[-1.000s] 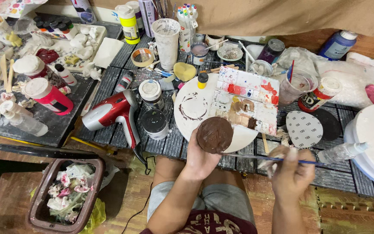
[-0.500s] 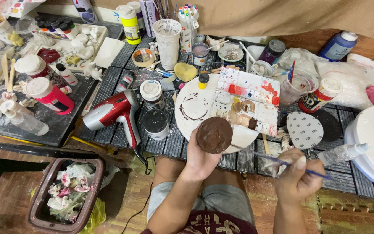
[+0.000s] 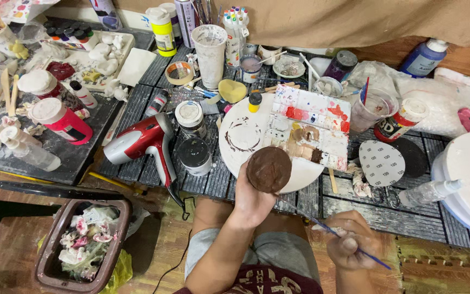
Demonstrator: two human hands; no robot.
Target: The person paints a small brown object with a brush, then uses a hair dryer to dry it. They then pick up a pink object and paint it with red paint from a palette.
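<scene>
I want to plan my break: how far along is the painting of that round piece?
The round brown disc, held up by the left hand, looks fully coated on its visible face. The right hand holds a thin blue-handled brush off it. Back and edges are hidden.

Light: bright, even, from above.
Shadows: soft, faint.
Focus: sharp centre; right hand (image 3: 349, 245) slightly blurred.
Edges: mild wide-angle bend.

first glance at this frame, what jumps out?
The brown round disc held up in the left hand at the centre, with the right hand below it holding a thin paintbrush. Behind the disc, a paint-smeared palette lies on a white round plate. To the left, a red hair dryer lies on the dark slatted table.
</scene>
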